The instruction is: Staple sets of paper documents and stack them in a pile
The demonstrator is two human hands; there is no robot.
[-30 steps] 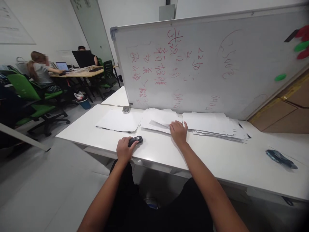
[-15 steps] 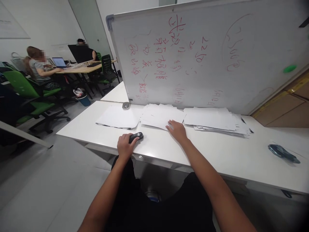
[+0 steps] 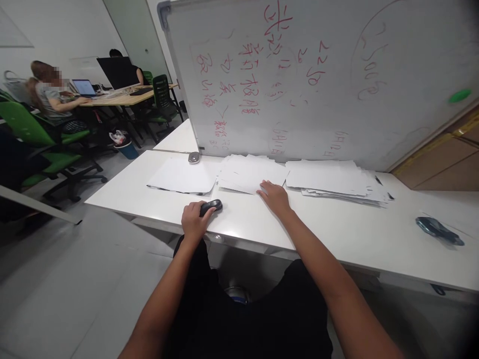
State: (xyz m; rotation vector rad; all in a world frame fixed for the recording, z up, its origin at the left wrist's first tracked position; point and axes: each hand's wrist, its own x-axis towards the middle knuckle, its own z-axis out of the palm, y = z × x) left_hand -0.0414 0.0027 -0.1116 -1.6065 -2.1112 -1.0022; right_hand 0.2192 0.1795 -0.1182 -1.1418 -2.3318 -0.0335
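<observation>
On the white desk (image 3: 239, 222), near its front edge, my left hand (image 3: 193, 219) is closed around a small black object with a rounded end that looks like a stapler (image 3: 212, 206). My right hand (image 3: 275, 197) is at the front right corner of the middle paper stack (image 3: 247, 172), its fingers bent over the corner of a sheet. The undersides of those fingers are hidden. Left of this stack lies a flatter pile of white paper (image 3: 181, 177). To the right is a thicker, uneven stack (image 3: 325, 175).
A grey computer mouse (image 3: 194, 158) sits behind the left pile. A whiteboard (image 3: 318, 109) with red writing stands along the desk's back. A dark blue object (image 3: 439, 231) lies far right, near cardboard boxes (image 3: 434, 164). Two people sit at another table (image 3: 123, 99).
The view has tilted slightly downward. Both hands stay in nearly the same places, the left on the black stapler-like object and the right at the middle stack's corner.
</observation>
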